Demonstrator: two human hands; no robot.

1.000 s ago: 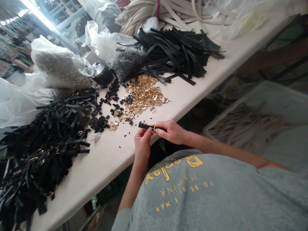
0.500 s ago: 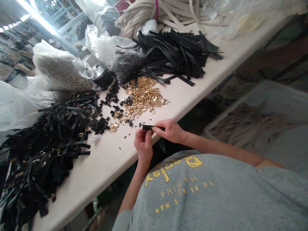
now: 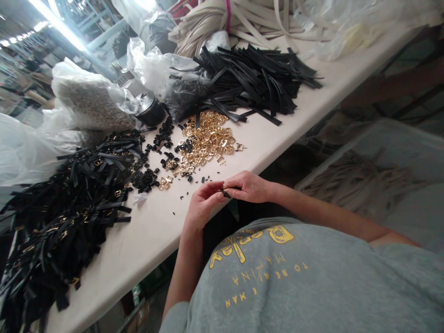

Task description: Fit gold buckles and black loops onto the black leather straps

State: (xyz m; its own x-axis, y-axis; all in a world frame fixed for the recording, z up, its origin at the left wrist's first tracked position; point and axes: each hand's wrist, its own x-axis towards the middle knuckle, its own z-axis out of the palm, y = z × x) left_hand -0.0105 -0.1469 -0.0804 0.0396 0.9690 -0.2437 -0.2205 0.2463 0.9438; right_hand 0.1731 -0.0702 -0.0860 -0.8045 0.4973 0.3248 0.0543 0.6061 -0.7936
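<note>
My left hand (image 3: 203, 206) and my right hand (image 3: 248, 186) meet at the table's front edge, both pinched on a short black strap (image 3: 225, 192) with a gold buckle on it. Most of the strap is hidden inside the fingers. Just beyond the hands lies a heap of gold buckles (image 3: 204, 141), with small black loops (image 3: 145, 178) scattered to its left. A big pile of black straps fitted with gold buckles (image 3: 58, 212) lies at the left. A pile of plain black straps (image 3: 253, 78) lies further back.
Clear plastic bags (image 3: 90, 99) of parts, a dark metal pot (image 3: 149, 108) and bundled cream straps (image 3: 229, 18) crowd the back of the white table (image 3: 156, 226). A grey bin of cream straps (image 3: 367, 180) stands on the floor at the right.
The strap stuck out to the left of my fingers a second ago; it is now drawn in between both hands and nearly hidden. My left hand has tilted lower.
</note>
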